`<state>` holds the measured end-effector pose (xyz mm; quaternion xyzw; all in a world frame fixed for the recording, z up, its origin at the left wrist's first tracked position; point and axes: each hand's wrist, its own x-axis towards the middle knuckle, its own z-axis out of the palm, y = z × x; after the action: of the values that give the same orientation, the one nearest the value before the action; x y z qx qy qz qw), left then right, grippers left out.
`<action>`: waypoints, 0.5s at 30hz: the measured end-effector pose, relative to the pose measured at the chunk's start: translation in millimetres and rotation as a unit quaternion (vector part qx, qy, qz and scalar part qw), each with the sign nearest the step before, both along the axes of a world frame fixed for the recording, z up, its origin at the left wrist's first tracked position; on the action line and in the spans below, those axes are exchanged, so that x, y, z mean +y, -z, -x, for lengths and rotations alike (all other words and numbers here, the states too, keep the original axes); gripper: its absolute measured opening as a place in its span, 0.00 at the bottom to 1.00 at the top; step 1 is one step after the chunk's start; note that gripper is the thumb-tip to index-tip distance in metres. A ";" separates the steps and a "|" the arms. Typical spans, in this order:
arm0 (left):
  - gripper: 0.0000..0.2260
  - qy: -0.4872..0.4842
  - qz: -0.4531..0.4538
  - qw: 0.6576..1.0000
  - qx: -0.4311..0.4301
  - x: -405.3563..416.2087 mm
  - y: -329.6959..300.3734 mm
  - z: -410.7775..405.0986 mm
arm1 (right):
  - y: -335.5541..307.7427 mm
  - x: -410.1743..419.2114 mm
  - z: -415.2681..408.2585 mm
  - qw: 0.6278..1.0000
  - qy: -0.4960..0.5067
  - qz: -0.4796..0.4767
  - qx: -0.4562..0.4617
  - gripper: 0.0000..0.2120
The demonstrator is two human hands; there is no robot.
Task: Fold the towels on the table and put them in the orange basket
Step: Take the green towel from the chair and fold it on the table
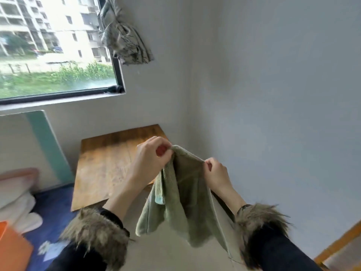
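Plain grey-white corner of a room, window up at 10 o'clock with a knotted curtain bunched beside it, bare wooden table pushed into the corner below. Green towel not on the table at all right now, held up in the air in front of it, hanging down toward 6 o'clock. Top edge stretched short between the two hands, running roughly from 10 to 4 o'clock across the view. Left hand pinching the higher, farther corner with fingers curled in tight; right hand pinching the nearer, lower corner, thumb against curled fingers. Long axis of the towel basically vertical, body of it drooping in loose folds below and between the wrists, a pale tag showing on the left side. Table at 9 to 10 o'clock from the towel, so laying it flat probably means swinging it that way, left hand being the nearer one. Orange basket only a corner visible way down at 8 o'clock, cut off by the frame. White bedding at 9 o'clock partly cut off too. Lower edge of the towel bunched, so can't tell if already folded once. Fur cuffs hiding both wrists. No other towels visible anywhere.
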<state>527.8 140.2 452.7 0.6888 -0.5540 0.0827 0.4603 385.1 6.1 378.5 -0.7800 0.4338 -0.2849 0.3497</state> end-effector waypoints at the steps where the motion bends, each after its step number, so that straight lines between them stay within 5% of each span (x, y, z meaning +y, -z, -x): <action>1: 0.05 -0.019 -0.007 1.000 0.002 7.8 3.5 -18.9 | 1.4 1.5 -19.2 1.000 -0.005 0.005 -0.002 0.08; 15: 0.03 -0.211 -0.052 0.975 0.053 39.8 53.7 -230.2 | -8.1 -22.4 -234.0 0.980 -0.157 0.124 -0.019 0.09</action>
<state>758.0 180.0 399.0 0.8169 -0.3744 0.1126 0.4240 619.1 -16.4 386.6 -0.8703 0.2607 -0.2923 0.2986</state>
